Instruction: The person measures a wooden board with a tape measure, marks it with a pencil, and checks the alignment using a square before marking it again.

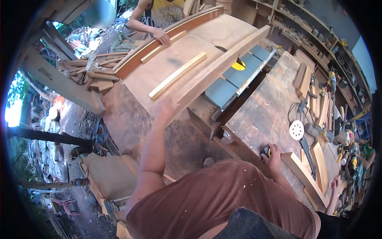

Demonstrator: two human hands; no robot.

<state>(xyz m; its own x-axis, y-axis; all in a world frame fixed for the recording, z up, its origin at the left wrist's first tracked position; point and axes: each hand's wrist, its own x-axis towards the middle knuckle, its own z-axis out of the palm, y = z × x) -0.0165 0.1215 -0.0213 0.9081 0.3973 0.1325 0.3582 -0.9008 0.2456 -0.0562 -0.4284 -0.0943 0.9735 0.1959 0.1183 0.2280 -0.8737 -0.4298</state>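
Observation:
My left hand (164,110) is closed on the near end of a long wooden plank (223,67), which stretches diagonally across a table saw (219,92). Beside that plank lies a narrow light wood strip (178,75) on the saw's wooden tabletop (137,91). On the workbench (254,119) to the right, my right hand (273,158) has its fingers curled round a dark tape measure with some yellow (266,151). Part of the tape measure is hidden by the fingers.
Across the saw, a co-worker's hand (161,36) rests by another strip (163,47) along a long brown board (127,65). A yellow piece (238,65) stands on the saw. A sander (296,130), wood pieces (317,155) and another person's hand (335,184) are at right.

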